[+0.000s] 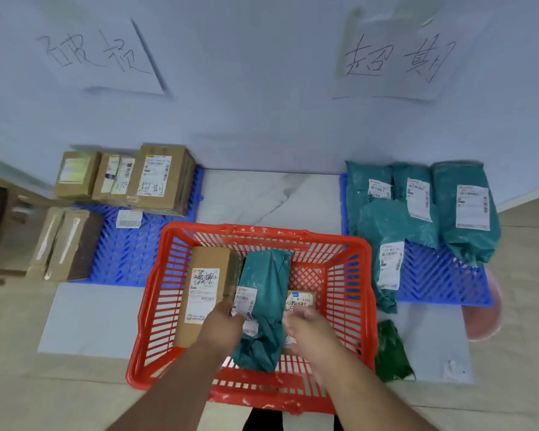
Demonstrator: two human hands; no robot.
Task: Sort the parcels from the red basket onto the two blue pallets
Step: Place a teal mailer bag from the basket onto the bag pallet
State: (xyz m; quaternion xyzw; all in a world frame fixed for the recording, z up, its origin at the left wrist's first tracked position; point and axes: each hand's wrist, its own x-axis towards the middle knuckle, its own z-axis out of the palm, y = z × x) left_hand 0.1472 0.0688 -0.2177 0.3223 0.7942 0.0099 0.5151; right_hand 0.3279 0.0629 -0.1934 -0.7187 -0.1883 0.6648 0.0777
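Observation:
The red basket (349, 275) sits on the floor in front of me. Inside it lie a long cardboard box (206, 284) at the left, a teal plastic parcel (266, 293) in the middle and a small brown parcel (302, 300) partly hidden under it. My left hand (223, 325) grips the teal parcel's left side near its label, touching the box. My right hand (308, 331) is on the parcel's right side, fingers curled around it. The left blue pallet (131, 250) carries several cardboard boxes (159, 178). The right blue pallet (439, 275) carries several teal bags (467, 209).
Two handwritten paper signs (100, 54) hang on the wall, one above each pallet. A dark green bag (389, 353) lies on the floor right of the basket. A pink round object (486, 309) sits beyond the right pallet. Marble floor shows between the pallets.

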